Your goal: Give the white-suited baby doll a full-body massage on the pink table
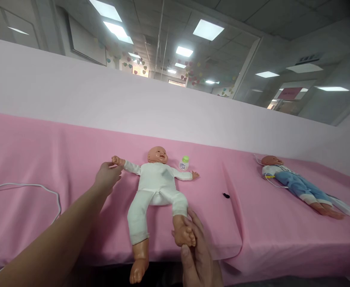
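A baby doll (158,181) with a white cloth body lies on its back on the pink sheet (82,151), its head toward the wall and its feet past the near edge. My left hand (107,177) is closed around the doll's hand at the left, its arm stretched out sideways. At the lower right, my right hand (200,243) cups the doll's foot (183,233), thumb below and fingers along the outer side. The doll's other foot (139,259) hangs free over the edge. Beside the doll's head stands a small bottle (184,163) with a green cap.
Another doll (297,181) in blue trousers lies on the sheet at the right, with thin tubing about it. A small black object (226,195) rests nearer the middle. A white cable (31,185) runs across the left side. Behind rises a white wall (117,101) topped by glass.
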